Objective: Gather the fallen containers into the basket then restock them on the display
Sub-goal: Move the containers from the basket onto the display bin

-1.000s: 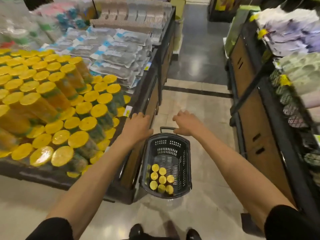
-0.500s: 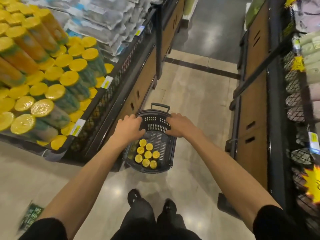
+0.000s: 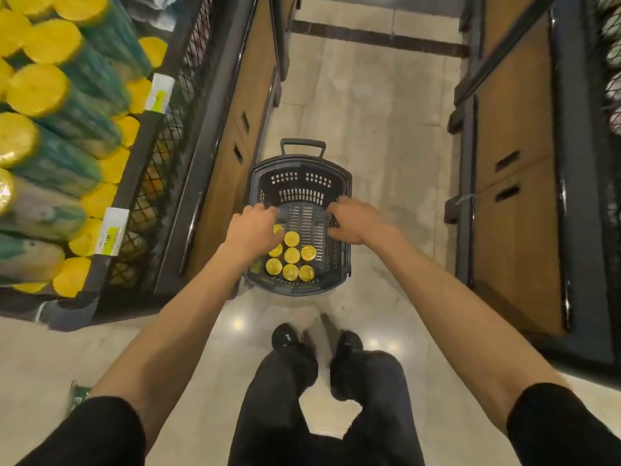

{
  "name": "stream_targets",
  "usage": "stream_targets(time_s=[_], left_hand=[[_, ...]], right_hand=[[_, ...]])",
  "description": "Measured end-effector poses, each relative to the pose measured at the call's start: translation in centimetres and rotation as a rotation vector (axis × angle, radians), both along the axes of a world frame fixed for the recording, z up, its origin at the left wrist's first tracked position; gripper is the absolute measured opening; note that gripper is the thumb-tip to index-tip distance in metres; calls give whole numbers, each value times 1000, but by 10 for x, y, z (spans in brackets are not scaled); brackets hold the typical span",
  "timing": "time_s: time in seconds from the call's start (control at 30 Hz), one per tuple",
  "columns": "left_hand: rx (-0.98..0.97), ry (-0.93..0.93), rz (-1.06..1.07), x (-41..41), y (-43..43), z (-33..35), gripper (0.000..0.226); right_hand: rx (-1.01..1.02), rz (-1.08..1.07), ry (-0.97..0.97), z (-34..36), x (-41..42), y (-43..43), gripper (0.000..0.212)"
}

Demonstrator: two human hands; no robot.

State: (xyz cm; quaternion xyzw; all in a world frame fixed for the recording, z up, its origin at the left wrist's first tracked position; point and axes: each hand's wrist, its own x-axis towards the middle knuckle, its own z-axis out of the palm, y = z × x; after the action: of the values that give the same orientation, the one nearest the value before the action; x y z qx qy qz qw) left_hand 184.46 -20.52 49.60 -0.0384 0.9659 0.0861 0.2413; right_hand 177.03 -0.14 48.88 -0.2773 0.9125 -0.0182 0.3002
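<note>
Aisle (image 3: 386, 129), basket (image 3: 302, 181) of yellow-lidded containers (image 3: 291, 255), left hand (image 3: 255, 230), right hand (image 3: 353, 222) seemingly gripping rim

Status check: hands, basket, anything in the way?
Left hand and right hand grip basket rims. Containers upright inside. Nothing seen in the way.

The pale shiny floor (image 3: 379, 129) runs down the aisle, with a dark stripe (image 3: 376, 38) far off. Brown wooden cabinets (image 3: 514, 196) with black frames stand left and right. Light spots (image 3: 238, 322) glint on the near floor.
</note>
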Motion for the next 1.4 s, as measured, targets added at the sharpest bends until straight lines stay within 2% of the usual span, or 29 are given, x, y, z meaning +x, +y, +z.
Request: stream_targets(time_s=[0.3,0.53,0.77,1.0,1.4], left_hand=[[42,-85,-43,-14,-18,-167,49],[44,-61,-1,-34,-22,-328,46],[65,-45,-27,-60,-24,-449,41],[54,-35,-132,-88,-18,-531,49],[-20,-38,-135,-93,-18,-585,70]], right_hand=[[36,-93,-109,-168,9,-20,46],[80,-75,-149,-331,2,-30,53],[63,-77,-118,-447,-8,-37,52],[32,-162,-151,-517,-8,-43,56],[-6,-236,-197,-570,-11,-40,83]])
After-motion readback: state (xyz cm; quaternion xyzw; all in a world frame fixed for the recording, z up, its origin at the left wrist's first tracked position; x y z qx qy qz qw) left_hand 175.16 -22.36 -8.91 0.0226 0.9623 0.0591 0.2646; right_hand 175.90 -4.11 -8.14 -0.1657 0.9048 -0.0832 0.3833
